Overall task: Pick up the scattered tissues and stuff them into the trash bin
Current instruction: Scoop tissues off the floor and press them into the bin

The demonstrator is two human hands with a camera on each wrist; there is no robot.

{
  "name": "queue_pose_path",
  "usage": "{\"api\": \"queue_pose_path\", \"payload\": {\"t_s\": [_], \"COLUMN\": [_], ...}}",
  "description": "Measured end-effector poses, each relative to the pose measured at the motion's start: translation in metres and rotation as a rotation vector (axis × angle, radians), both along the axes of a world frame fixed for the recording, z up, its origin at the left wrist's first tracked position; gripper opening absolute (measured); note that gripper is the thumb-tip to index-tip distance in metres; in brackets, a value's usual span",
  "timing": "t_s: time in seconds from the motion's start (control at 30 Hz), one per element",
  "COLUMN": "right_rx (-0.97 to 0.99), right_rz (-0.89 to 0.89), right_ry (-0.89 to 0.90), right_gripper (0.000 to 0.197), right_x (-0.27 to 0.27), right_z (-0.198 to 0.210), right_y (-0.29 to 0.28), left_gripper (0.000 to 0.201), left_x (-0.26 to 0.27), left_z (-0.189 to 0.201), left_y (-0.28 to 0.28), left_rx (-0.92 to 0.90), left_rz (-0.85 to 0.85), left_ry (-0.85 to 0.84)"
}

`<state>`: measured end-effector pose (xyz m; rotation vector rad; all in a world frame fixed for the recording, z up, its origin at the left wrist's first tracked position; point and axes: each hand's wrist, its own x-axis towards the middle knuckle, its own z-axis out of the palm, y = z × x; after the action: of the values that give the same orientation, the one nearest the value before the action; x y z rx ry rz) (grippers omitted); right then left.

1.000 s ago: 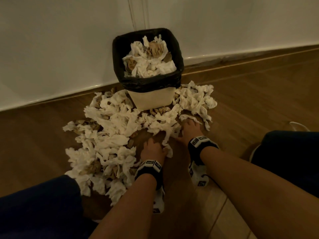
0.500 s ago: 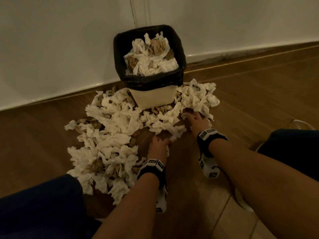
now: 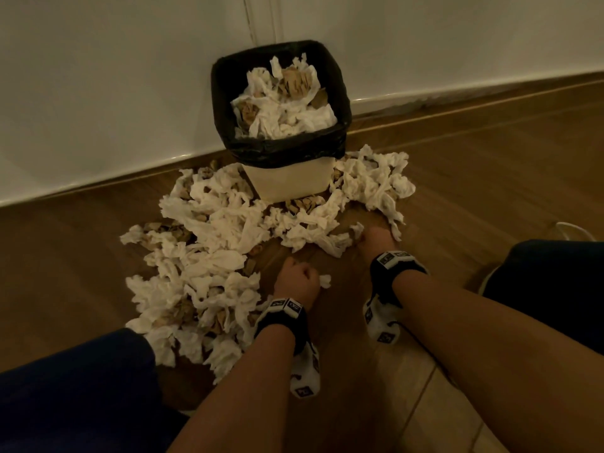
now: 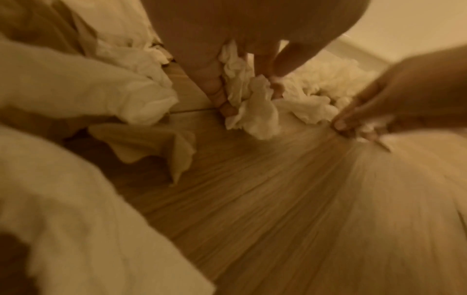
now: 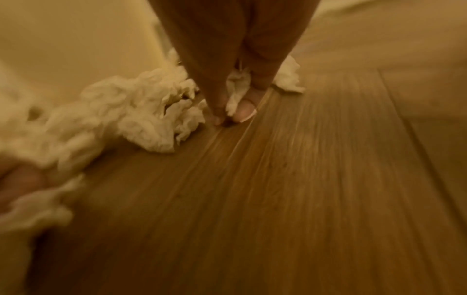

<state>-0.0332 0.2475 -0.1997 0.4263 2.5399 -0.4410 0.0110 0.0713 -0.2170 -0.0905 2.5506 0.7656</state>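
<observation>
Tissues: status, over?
Left hand grips a tissue wad. Right hand pinches a tissue. Trash bin heaped; scattered tissues ring it.

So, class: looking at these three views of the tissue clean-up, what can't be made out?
- Head view: the trash bin's depth, hidden by the tissues heaped inside.
- Head view: the left hand's grip, hidden under its knuckles.
- Right wrist view: the floor, blurred by motion.
- Left wrist view: near tissues, out of focus.
</observation>
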Motion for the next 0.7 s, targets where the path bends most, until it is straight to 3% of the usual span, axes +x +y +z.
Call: {"api": "queue_pose_path", "payload": {"t_s": [0.07, 0.17, 0.27, 0.33, 0.4, 0.5, 0.57, 0.6, 0.7], "right_rx": [-0.049, -0.109, -0.108, -0.087, -0.05, -0.072, -0.111, -0.105, -0.081], "right_rz": [-0.092, -0.187, -0.185, -0.193, -0.171, -0.142, -0.148, -0.138, -0.172], "right_ry": [0.022, 0.052, 0.039, 0.02, -0.01, -0.062, -0.084, -0.075, 0.034], "right_gripper": [0.028, 0.026, 0.022, 0.021, 0.026, 0.03, 0.027, 0.028, 0.048], "right_x": [0.003, 0.007, 0.009, 0.012, 0.015, 0.016, 0.017, 0.018, 0.021], "right_z": [-0.002, -0.001, 0.002, 0.008, 0.016, 0.031, 0.041, 0.048, 0.069], "right_y": [0.0, 0.003, 0.008, 0.011, 0.014, 0.017, 0.017, 0.016, 0.013], "left_gripper": [0.035, 0.019, 0.049, 0.056, 0.045, 0.023, 0.031, 0.042, 0.065], "left_x": [-0.001, -0.001, 0.0, 0.0, 0.0, -0.005, -0.012, -0.016, -0.025], "left_z": [-0.001, 0.0, 0.001, 0.003, 0.01, 0.025, 0.04, 0.046, 0.066], "left_y": [-0.001, -0.009, -0.016, -0.019, -0.021, -0.021, -0.022, -0.022, -0.025], "left_rx": [-0.011, -0.016, -0.007, 0.01, 0.114, 0.27, 0.256, 0.203, 0.064], "left_rz": [0.05, 0.066, 0.084, 0.104, 0.166, 0.388, 0.431, 0.372, 0.26], "left_ry": [-0.03, -0.068, -0.099, -0.059, 0.003, -0.011, -0.018, 0.024, 0.154]}}
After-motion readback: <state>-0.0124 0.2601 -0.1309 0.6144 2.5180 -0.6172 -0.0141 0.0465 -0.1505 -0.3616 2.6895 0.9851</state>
